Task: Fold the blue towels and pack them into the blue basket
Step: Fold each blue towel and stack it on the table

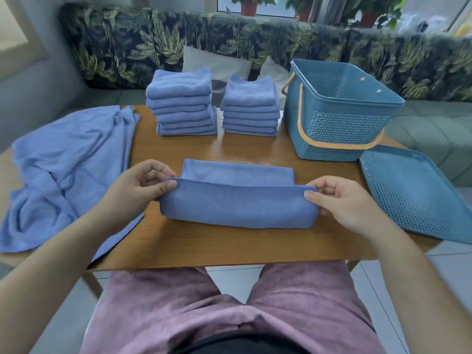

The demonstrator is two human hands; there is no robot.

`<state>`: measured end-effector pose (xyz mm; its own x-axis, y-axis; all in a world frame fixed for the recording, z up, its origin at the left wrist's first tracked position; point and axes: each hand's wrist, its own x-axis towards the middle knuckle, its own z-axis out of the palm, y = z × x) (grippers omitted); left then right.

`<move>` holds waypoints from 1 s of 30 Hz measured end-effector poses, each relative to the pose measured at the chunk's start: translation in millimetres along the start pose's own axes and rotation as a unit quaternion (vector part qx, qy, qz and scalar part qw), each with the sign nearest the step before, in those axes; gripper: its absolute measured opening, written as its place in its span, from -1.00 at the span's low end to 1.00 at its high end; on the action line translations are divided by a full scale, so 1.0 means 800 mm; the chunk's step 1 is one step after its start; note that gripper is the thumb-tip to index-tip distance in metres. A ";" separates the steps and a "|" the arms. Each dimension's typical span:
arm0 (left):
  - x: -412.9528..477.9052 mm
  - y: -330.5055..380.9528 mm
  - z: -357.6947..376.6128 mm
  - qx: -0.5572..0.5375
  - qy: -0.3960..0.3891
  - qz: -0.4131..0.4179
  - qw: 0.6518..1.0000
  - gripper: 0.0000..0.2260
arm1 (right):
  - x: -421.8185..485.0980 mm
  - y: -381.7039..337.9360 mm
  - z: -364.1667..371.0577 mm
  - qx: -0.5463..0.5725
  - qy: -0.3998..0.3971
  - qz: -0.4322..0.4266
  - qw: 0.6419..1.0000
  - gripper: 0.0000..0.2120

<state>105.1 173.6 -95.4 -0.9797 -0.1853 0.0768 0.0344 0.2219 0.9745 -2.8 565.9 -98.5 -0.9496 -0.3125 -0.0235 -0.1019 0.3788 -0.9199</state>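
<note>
Crumpled loose blue cloth towels (69, 175) drape over the left edge of the brown wooden desk (229, 246). Left hand (143, 185) pinches the left end of the soft blue towel mid-fold (237, 208). That towel sits at desk centre between both hands, near layer raised over the flat far layer. Behind it: two stacks of folded blue towels (184, 103) (250, 108). Right hand (339, 200) pinches the right end. Far right: rectangular blue perforated plastic basket with orange handle (344, 118), open-topped. Flat blue perforated lid (413, 195) lies just in front, overhanging the desk edge.

My left hand (139, 186) pinches the towel (237, 209) at its left end between thumb and fingers, my right hand (339, 200) pinches its right end, bare forearms (63, 246) reach forward
</note>
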 end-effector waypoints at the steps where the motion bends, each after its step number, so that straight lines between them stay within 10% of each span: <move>1: 0.008 0.004 0.000 0.015 0.007 0.005 1.000 -0.94 | 0.008 -0.002 0.000 -0.006 0.016 -0.006 1.000 -0.95; 21: 0.164 -0.069 0.043 0.273 0.117 -0.014 0.955 -0.94 | 0.141 0.041 0.045 -0.259 0.147 0.069 0.952 -0.84; 24: 0.163 -0.061 0.045 0.409 0.116 0.010 0.905 -0.86 | 0.132 0.025 0.053 -0.312 0.158 0.070 0.934 -0.78; 26: 0.153 -0.047 0.064 0.511 0.135 0.084 0.845 -0.79 | 0.122 0.007 0.069 -0.431 0.192 0.031 0.881 -0.71; 30: 0.125 -0.031 0.141 0.445 -0.007 0.155 0.882 -0.63 | 0.099 -0.022 0.145 -0.430 0.143 -0.143 0.880 -0.65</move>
<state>-16.0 257.5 -136.1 -0.9530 0.0263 0.3020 0.1383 0.9242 0.3559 -41.6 433.5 -129.9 -0.8715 -0.3176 0.3736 -0.4193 0.8778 -0.2318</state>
